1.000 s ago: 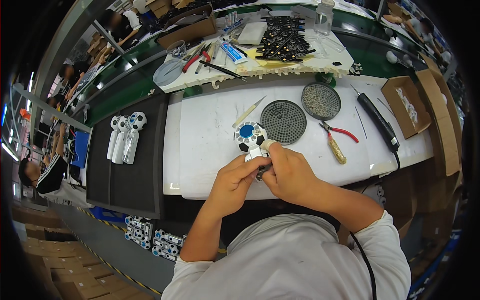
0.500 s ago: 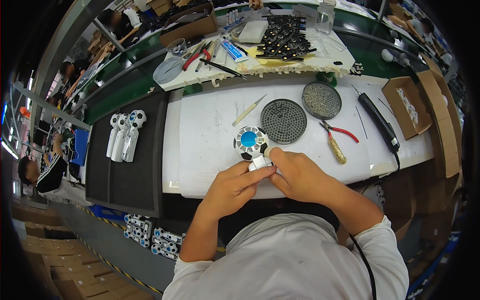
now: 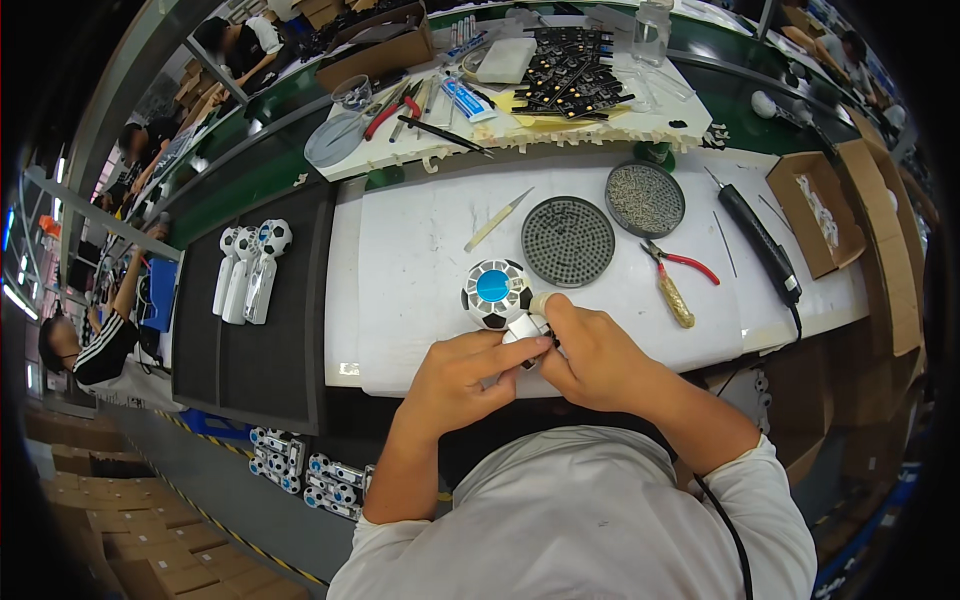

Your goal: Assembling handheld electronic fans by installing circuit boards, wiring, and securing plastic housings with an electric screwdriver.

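Close to the table's front edge, both my hands hold a white device with a round head [image 3: 493, 290] patterned like a football, black patches round a blue disc. My left hand [image 3: 462, 378] pinches its short white neck from the left, index finger stretched along it. From the other side my right hand [image 3: 605, 352] grips the same neck, with a pale finger cot [image 3: 539, 303] on one fingertip. The fingers partly hide the neck and whatever lies between them. Just beyond the device stands a round dark tray [image 3: 567, 241] of small dark pieces.
A second round tray [image 3: 645, 201] holds small metallic parts. Near it lie red-handled pliers [image 3: 676, 284], a black electric screwdriver [image 3: 757, 243] and a craft knife [image 3: 499, 219]. Similar devices rest in the black tray [image 3: 278, 365] at left. A cardboard box [image 3: 815, 215] stands right; co-workers sit beyond.
The device's head has shifted slightly left and its neck has turned between my fingers. Both hands keep their grip. At far left, a co-worker's arm has reached up and outward.
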